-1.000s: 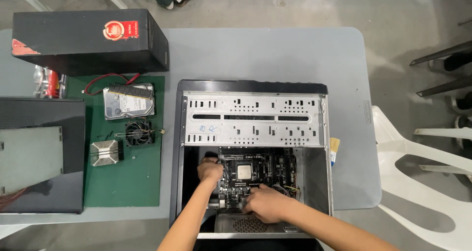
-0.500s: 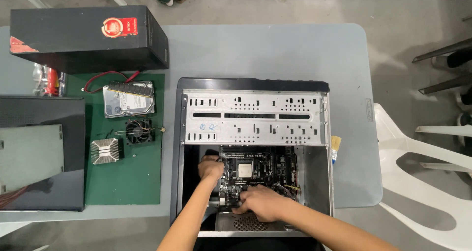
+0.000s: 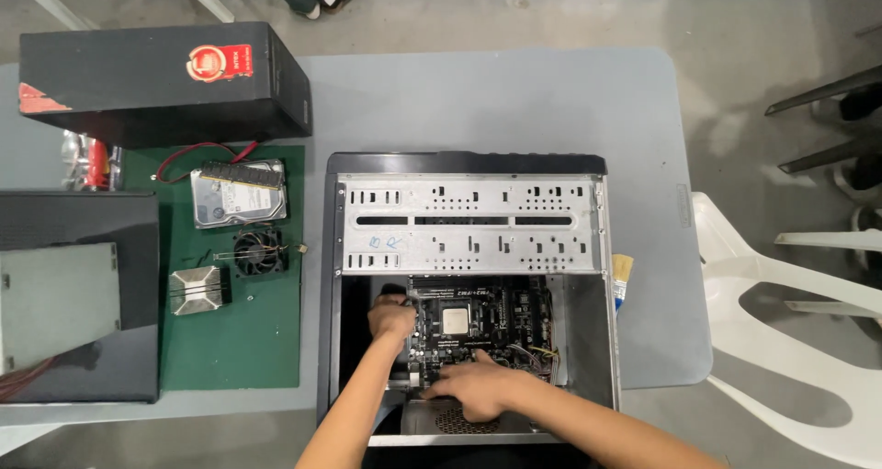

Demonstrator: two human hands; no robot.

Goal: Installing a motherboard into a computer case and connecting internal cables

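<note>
Both hands were down inside the open computer case, which lay on its side on the grey table. The left hand was curled at the left edge of the motherboard, its fingers bent around something small that could not be made out. The right hand lay flat, palm down, on the board's near edge, fingers spread toward the left; whether it held anything under the palm could not be told.

Room around the grips was tight. Just beyond the left hand the perforated metal drive cage closed off the far half of the case. The case's black left wall stood just left of that hand across a dark gap, and the grey right wall stood well to the right of the right hand. The square processor sat between the two hands, uncovered.

Outside the case, well left of the left hand, a green mat carried a hard drive, a small fan and a finned heatsink. A black box lay beyond them. A dark side panel was cut off at the left frame edge. Both forearms ran out of the bottom edge.
</note>
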